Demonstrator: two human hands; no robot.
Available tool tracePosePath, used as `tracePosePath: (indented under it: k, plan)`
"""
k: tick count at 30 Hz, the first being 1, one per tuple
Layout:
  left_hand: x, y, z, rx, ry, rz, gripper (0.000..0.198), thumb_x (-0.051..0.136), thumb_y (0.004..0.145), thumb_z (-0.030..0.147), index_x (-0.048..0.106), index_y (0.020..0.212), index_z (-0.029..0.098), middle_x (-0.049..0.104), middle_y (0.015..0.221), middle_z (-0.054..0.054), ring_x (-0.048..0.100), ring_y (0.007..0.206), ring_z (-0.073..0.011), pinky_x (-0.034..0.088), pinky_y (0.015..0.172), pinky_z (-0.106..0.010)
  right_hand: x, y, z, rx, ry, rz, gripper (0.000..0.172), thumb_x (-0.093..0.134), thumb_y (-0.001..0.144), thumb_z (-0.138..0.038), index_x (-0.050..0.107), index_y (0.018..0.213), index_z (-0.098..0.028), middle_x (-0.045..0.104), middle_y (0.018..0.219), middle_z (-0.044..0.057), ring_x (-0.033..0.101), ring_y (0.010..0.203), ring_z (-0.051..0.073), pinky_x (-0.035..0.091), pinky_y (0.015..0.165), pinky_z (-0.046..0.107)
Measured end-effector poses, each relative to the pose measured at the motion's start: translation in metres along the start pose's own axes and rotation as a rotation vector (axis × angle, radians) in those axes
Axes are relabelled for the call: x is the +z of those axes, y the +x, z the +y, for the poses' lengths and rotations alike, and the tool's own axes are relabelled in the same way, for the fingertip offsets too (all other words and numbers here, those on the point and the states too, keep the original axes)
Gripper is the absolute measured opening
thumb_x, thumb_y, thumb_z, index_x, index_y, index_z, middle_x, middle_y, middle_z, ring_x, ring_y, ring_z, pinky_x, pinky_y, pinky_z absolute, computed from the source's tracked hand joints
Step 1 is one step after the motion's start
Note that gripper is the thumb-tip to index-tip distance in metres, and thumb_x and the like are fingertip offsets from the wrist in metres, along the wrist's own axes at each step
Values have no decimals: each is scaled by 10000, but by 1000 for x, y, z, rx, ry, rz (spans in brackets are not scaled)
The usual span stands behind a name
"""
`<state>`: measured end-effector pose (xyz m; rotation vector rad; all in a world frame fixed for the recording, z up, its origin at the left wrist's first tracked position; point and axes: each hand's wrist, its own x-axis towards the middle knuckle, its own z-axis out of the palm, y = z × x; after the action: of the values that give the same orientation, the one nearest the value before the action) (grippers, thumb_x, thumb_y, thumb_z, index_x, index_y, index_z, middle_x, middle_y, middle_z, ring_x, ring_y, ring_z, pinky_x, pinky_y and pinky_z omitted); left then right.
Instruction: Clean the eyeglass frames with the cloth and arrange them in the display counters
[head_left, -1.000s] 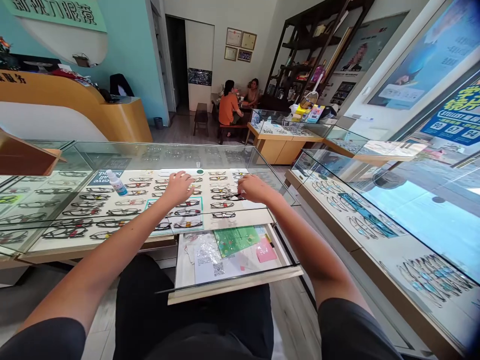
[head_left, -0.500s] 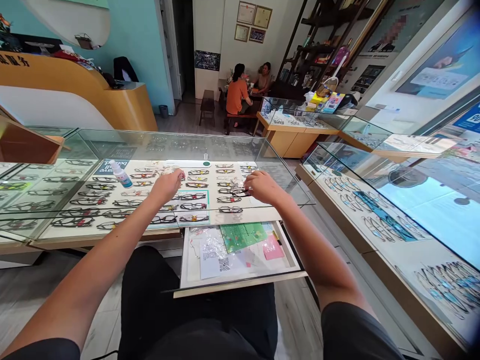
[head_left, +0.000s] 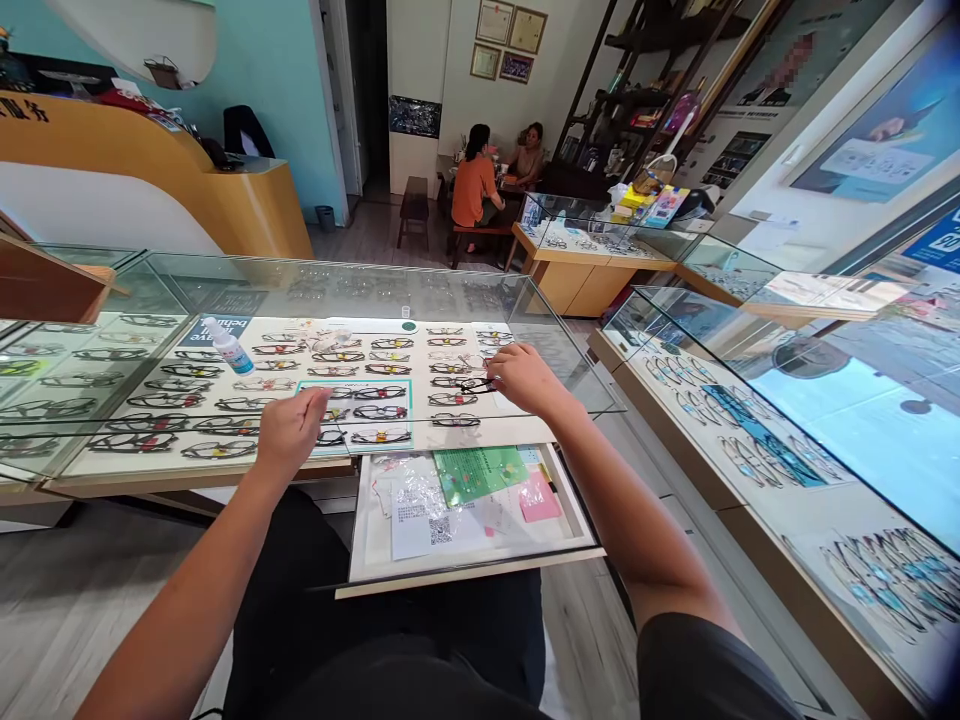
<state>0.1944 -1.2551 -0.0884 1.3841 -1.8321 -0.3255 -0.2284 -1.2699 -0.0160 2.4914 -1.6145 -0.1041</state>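
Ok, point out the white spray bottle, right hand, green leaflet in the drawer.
White plastic spray bottle (head_left: 231, 350), head view, on its body.
Person's right hand (head_left: 526, 380), head view, on back of hand.
Green paper leaflet (head_left: 480, 474), head view, on its middle.

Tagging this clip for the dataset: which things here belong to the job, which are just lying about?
In use:
right hand, touching a black glasses frame
left hand, above the display tray of eyeglass frames

Lying about:
white spray bottle
green leaflet
pink note
open drawer
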Motion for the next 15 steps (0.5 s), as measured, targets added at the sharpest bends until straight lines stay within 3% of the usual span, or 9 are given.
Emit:
tracePosePath:
  k: [3, 7, 10, 12, 15]
  plan:
    - [0, -57, -15, -111, -114, 32, 707, 459, 1080, 707, 449, 541, 250, 460, 452, -22, 478, 468, -177, 377, 573, -334, 1, -1, 2, 2, 16, 9, 203, 644, 1062, -170, 839, 1114, -192, 835, 1292, 136, 623, 1319, 322, 399, 1172, 454]
    - [15, -116, -49, -489, -163, 22, 734, 444, 1046, 782, 387, 532, 261, 447, 498, -30, 451, 539, -196, 396, 582, -343, 1, -2, 5, -1, 41, -9, 177, 670, 1040, -176, 835, 1104, -189, 830, 1302, 145, 627, 1329, 351, 407, 1183, 474]
    - [26, -147, -77, -742, -213, 6, 629, 478, 958, 806, 463, 646, 261, 540, 630, -31, 561, 668, -225, 502, 671, -353, 1, -2, 6, 2, 54, -17, 181, 668, 1031, -168, 838, 1085, -193, 829, 1314, 144, 618, 1345, 362, 399, 1208, 491]
    - [27, -167, -92, -980, -239, -6, 525, 540, 856, 782, 583, 771, 266, 665, 760, -58, 697, 820, -291, 579, 731, -394, 2, -2, 6, 1, 70, -22, 183, 663, 1040, -197, 841, 1081, -196, 823, 1333, 145, 616, 1345, 360, 399, 1220, 499]
    - [15, -198, -110, -1212, -230, -175, 421, 617, 752, 715, 652, 814, 300, 769, 896, -95, 776, 1031, -402, 654, 776, -492, 3, -2, 6, 11, 116, -14, 230, 628, 1072, -272, 845, 1076, -198, 816, 1348, 146, 625, 1333, 351, 387, 1258, 521]
